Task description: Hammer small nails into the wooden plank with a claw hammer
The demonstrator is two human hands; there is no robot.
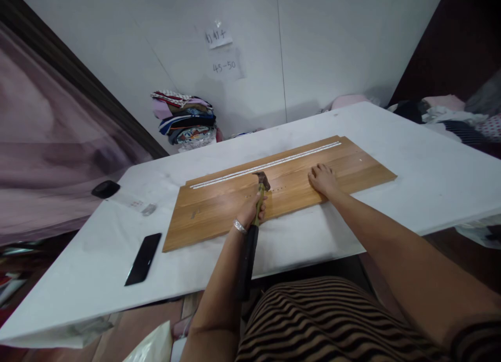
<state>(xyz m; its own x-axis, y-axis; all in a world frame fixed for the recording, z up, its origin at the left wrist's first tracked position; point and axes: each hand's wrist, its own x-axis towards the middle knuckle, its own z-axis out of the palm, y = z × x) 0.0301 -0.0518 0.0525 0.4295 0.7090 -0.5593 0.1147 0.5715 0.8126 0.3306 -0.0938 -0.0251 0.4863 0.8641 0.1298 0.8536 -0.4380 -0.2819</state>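
Note:
A long wooden board (219, 208) lies on the white table (422, 163), with a pale strip (266, 165) running along its far edge. My left hand (250, 210) is wrapped round the handle of a hammer (261, 182), whose dark head rests on the board near a short row of small nails (277, 189). A bracelet is on that wrist. My right hand (323, 180) lies flat on the board to the right of the hammer head, fingers stretched out, holding nothing.
A black phone (143, 258) lies on the table at the near left. A black oval object (105, 189) and a small packet (148, 209) sit at the far left. Folded clothes (183, 121) are stacked by the wall. More fabric (454, 119) lies at the right.

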